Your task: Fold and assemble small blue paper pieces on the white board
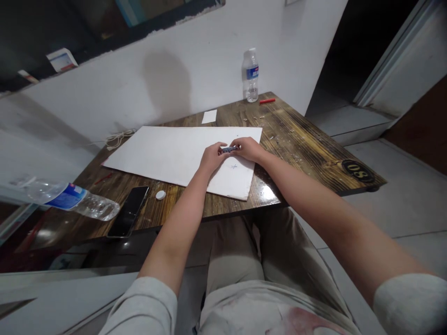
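Note:
A short, narrow dark-blue object with a lighter pattern [229, 149] spans the gap between my two hands; its kind is too small to make out. My left hand [211, 157] has its fingers closed on the left end. At the right end, my right hand [248, 149] pinches it between thumb and fingers. Both hands are over a white board [167, 151] that lies flat on the table. Just below the object, a small blue pen mark [233, 166] of crossing strokes shows on the board.
The dark wooden table [296, 139] stands against a white wall. On it are a clear bottle [252, 83], a red marker-like stick [267, 100], a white paper piece [209, 116], a phone [128, 211], a white cap [160, 195], another bottle [75, 197] and a cable [118, 138].

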The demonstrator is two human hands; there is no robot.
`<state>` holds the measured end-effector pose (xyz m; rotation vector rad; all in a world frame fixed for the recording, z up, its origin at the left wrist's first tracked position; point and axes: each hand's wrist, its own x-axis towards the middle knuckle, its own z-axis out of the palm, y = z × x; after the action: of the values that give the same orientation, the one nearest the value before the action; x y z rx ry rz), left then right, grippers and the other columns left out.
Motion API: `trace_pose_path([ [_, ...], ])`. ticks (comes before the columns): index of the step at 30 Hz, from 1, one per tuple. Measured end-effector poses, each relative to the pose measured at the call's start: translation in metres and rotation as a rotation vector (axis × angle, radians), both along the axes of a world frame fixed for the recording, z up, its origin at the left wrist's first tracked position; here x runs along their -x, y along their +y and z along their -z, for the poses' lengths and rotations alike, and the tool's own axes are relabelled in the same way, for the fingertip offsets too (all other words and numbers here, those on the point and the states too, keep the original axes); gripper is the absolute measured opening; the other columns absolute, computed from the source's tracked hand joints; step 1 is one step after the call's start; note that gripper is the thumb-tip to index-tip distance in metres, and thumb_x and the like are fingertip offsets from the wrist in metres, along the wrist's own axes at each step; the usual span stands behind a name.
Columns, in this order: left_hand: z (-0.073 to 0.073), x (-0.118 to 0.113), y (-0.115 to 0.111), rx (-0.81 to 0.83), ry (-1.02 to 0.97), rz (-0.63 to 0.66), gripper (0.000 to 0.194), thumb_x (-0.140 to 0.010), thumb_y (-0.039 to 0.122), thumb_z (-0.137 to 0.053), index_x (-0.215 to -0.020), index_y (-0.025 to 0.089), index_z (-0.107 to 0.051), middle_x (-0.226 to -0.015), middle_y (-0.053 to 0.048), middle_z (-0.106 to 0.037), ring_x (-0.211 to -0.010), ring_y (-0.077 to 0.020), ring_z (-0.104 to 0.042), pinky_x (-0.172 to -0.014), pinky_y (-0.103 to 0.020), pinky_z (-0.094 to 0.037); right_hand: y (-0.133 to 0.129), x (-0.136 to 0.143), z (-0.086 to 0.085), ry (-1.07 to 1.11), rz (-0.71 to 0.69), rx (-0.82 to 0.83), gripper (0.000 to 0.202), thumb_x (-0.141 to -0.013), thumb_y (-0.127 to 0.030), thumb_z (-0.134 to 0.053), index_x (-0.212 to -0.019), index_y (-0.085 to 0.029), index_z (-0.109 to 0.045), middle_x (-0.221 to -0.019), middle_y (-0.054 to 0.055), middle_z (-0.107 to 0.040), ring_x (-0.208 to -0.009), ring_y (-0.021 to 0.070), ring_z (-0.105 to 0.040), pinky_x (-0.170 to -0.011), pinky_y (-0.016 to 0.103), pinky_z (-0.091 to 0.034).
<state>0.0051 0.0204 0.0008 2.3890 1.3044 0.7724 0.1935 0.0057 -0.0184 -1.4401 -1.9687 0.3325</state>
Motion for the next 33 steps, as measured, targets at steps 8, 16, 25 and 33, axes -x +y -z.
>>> trace_pose_path([
  [8,-0.001,-0.002,-0.001,-0.003,0.095,0.000,0.044,-0.076,0.032,-0.073,-0.117,0.019,-0.063,-0.094,-0.006,-0.067,-0.085,-0.0187,-0.060,-0.079,-0.031,-0.044,-0.002,-0.001,-0.002,-0.054,0.023,0.005,0.024,-0.078,-0.026,-0.070,-0.102,-0.020,-0.072,-0.085,0.004,-0.070,-0.075,0.0189,-0.059,-0.068,0.028,-0.039],
  [16,-0.004,-0.003,-0.004,-0.004,0.100,-0.021,0.044,-0.078,0.039,-0.071,-0.116,0.018,-0.064,-0.088,-0.006,-0.066,-0.083,-0.0195,-0.059,-0.074,-0.031,-0.044,-0.003,0.000,-0.002,-0.074,0.029,-0.021,0.024,-0.080,-0.029,-0.069,-0.102,-0.020,-0.071,-0.083,0.004,-0.070,-0.074,0.0181,-0.059,-0.066,0.027,-0.038],
  [25,0.000,-0.002,0.001,-0.053,0.127,-0.030,0.018,-0.083,0.036,-0.065,-0.080,0.019,-0.068,-0.077,-0.004,-0.063,-0.073,-0.0179,-0.055,-0.068,-0.030,-0.040,-0.002,0.001,-0.003,0.019,0.014,-0.016,0.015,-0.082,-0.029,-0.068,-0.093,-0.020,-0.072,-0.082,0.003,-0.071,-0.073,0.0168,-0.059,-0.066,0.027,-0.039],
  [33,0.000,-0.003,-0.001,-0.046,0.147,0.009,0.024,-0.082,0.044,-0.064,-0.089,0.022,-0.072,-0.085,-0.005,-0.067,-0.079,-0.0195,-0.058,-0.066,-0.029,-0.039,-0.012,0.008,-0.012,0.020,0.041,-0.049,0.013,-0.083,-0.024,-0.064,-0.094,-0.020,-0.068,-0.084,0.004,-0.070,-0.075,0.0182,-0.060,-0.067,0.028,-0.040],
])
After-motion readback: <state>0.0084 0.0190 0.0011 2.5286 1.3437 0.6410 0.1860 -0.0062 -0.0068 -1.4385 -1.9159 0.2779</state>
